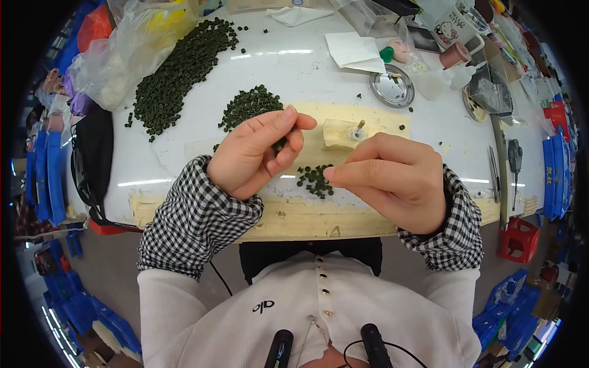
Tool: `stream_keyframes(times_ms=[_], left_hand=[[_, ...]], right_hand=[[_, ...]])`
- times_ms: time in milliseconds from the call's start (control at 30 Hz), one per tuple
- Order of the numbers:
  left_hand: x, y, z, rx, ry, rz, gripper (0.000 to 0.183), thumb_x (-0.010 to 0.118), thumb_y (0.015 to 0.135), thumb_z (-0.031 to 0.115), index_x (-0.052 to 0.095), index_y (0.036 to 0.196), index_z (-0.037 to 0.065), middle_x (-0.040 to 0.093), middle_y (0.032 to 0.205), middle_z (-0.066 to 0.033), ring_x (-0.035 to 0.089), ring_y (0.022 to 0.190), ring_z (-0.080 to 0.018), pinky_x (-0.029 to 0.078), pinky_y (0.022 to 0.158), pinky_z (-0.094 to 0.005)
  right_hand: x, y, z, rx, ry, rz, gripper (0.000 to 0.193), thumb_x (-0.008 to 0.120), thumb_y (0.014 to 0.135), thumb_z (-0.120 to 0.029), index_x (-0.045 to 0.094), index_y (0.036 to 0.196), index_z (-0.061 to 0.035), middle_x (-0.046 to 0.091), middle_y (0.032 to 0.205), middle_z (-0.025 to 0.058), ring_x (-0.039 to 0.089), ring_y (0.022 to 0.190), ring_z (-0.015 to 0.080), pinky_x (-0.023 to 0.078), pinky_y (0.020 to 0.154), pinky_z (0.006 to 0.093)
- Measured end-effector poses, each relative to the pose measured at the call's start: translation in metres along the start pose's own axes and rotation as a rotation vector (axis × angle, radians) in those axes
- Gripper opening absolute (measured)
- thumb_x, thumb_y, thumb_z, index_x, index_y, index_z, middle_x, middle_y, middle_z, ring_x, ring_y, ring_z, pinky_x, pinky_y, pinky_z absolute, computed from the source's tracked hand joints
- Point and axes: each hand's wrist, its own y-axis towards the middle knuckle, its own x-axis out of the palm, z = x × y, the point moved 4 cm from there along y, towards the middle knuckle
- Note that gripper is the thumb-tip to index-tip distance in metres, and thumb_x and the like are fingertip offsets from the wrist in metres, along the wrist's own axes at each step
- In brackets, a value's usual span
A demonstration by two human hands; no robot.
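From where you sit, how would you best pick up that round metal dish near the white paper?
Take the metal dish by its raised rim, coming from above on its near edge. It lies flat and shallow on the white table, so the rim is probably the only part fingers can pinch.

The left hand (254, 153) is covering whatever its curled fingers are pinching, and part of the near green bead pile (316, 180) is hiding behind the right hand (396, 178). Far right clutter (521, 55) is blurring toward the rim.
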Motion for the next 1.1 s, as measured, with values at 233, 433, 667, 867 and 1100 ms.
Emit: stream_keyframes(times_ms=[233, 433, 667, 867, 1100], left_hand=[[0.014, -0.001, -0.005, 0.019, -0.042, -0.027, 0.028, 0.045, 0.099, 0.016, 0.054, 0.119, -0.002, 0.058, 0.089, 0.0004, 0.046, 0.068, -0.0061, 0.041, 0.062, -0.0179], [0.010, -0.003, -0.007, -0.025, -0.068, -0.071, 0.023, 0.049, 0.096, 0.012, 0.056, 0.114, 0.000, 0.061, 0.093, -0.0034, 0.053, 0.078, -0.0073, 0.044, 0.070, -0.0185], [0.013, -0.005, -0.008, 0.011, -0.131, -0.072, 0.014, 0.050, 0.093, 0.013, 0.055, 0.102, 0.003, 0.059, 0.091, -0.0048, 0.052, 0.076, -0.0106, 0.044, 0.070, -0.0226], [0.011, -0.003, -0.009, 0.025, -0.172, -0.172, 0.011, 0.051, 0.092, 0.013, 0.054, 0.098, 0.004, 0.057, 0.089, -0.0040, 0.047, 0.070, -0.0092, 0.040, 0.062, -0.0208], [0.012, -0.005, -0.010, 0.062, -0.109, -0.147, 0.015, 0.054, 0.094, 0.013, 0.057, 0.106, 0.004, 0.061, 0.085, -0.0014, 0.042, 0.063, -0.0054, 0.036, 0.055, -0.0171]], right_hand=[[0.005, -0.003, 0.019, 0.148, 0.237, 0.089, 0.018, 0.066, 0.081, 0.003, 0.069, 0.098, -0.0006, 0.067, 0.081, 0.0089, 0.062, 0.066, 0.0136, 0.050, 0.058, 0.0246], [0.008, -0.008, 0.023, 0.328, 0.486, 0.103, 0.018, 0.062, 0.087, 0.000, 0.066, 0.104, 0.0017, 0.068, 0.088, 0.0086, 0.065, 0.077, 0.0104, 0.053, 0.069, 0.0228], [0.019, -0.012, 0.028, 0.595, 0.923, 0.117, 0.015, 0.059, 0.090, -0.002, 0.058, 0.103, 0.0055, 0.066, 0.093, 0.0093, 0.065, 0.087, 0.0120, 0.052, 0.077, 0.0230], [0.020, -0.013, 0.030, 0.495, 0.953, 0.138, 0.015, 0.059, 0.090, -0.001, 0.058, 0.103, 0.0055, 0.066, 0.095, 0.0095, 0.064, 0.090, 0.0123, 0.052, 0.079, 0.0234], [0.022, -0.013, 0.028, 0.544, 0.957, 0.121, 0.020, 0.058, 0.090, -0.001, 0.059, 0.108, 0.0062, 0.066, 0.097, 0.0099, 0.064, 0.091, 0.0128, 0.053, 0.080, 0.0240]])
